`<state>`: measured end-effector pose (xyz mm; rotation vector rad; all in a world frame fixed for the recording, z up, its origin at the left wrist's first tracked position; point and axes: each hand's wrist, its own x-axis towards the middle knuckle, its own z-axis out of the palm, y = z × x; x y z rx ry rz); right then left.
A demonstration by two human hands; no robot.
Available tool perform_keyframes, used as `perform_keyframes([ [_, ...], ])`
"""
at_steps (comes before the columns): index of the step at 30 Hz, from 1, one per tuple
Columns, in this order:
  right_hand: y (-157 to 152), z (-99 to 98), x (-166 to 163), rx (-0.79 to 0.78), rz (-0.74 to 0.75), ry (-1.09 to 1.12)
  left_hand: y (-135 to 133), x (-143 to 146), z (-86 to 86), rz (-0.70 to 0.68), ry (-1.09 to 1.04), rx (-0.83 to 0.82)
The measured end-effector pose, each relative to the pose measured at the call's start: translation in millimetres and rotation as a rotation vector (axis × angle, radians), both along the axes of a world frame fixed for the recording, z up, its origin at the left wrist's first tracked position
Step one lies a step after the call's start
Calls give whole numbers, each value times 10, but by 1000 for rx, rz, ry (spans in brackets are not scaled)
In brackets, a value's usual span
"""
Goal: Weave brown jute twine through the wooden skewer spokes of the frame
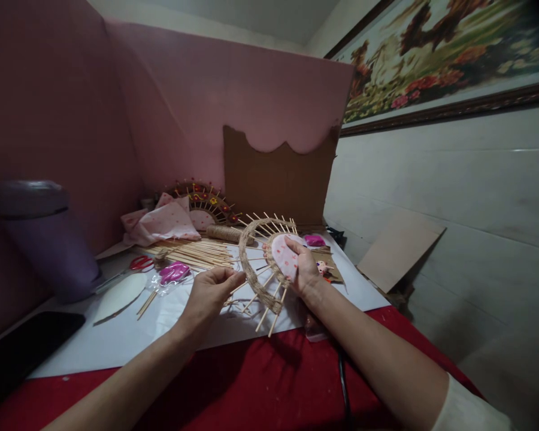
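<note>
My right hand (309, 272) grips a half-round woven fan frame (250, 263) by its pale pink fabric centre (284, 254), thumb on the front. Thin wooden sticks radiate from the centre, and a twine-wrapped band runs across them in an arc. At the frame's left edge, my left hand (215, 293) is closed in a pinch beside the twine band and stick ends. What sits between those fingertips is too small to make out. Behind the frame lies a roll of twine (224, 233).
A pile of wooden sticks (193, 252), red-handled scissors (141, 263), a bagged magenta packet (174, 273), and an oval white piece (121, 297) lie left. A purple tumbler (49, 239) and black phone (31, 347) stand nearer. A decorated fan (206, 197) and spotted cloth (166, 221) lie behind.
</note>
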<state>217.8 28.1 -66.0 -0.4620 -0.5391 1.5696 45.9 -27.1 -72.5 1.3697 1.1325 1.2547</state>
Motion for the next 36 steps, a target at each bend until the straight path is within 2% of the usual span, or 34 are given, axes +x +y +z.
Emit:
perform_keyframes([
  [4, -3, 3, 0, -54, 29, 13, 14, -4, -7, -38, -1, -45],
  [9, -31, 25, 0, -61, 108, 44, 25, -10, -11, -161, -54, -126],
  [13, -28, 29, -1, -54, 91, 50, 34, -15, -19, -214, -92, -167],
  [24, -1, 7, 27, -54, 91, 22, 87, -111, -11, -262, 60, -13],
  [30, 6, 15, 34, -26, 77, 23, 92, -123, -16, -275, 105, -13],
  [36, 16, 28, 36, -16, 79, 38, 139, -138, -21, -250, 61, -18],
])
